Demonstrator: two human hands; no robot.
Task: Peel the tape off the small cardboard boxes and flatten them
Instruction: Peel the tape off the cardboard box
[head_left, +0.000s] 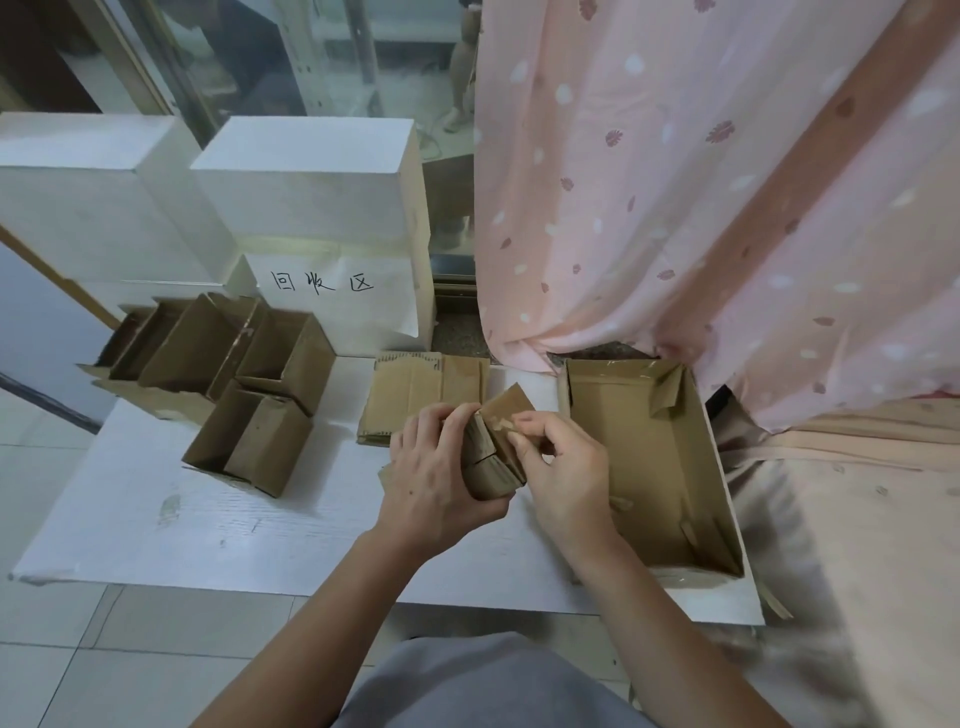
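Box, small brown corrugated cardboard (491, 457), above the white table's (260, 525) middle: our left hand (436, 473) wraps it while our right hand (558, 457) pinches its tape. We judge it light, stiff yet crushable; best held by its sides.

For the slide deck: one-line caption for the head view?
Left hand grips a small cardboard box while right hand pinches at its tape, flattened boxes behind.

A low white table (208, 525) stands on a pale tiled floor (104, 660). Two white blocks (311, 176) rise behind its far edge, one bearing a handwritten paper sign (332, 291). A pink patterned curtain (701, 182) hangs beside its right edge.
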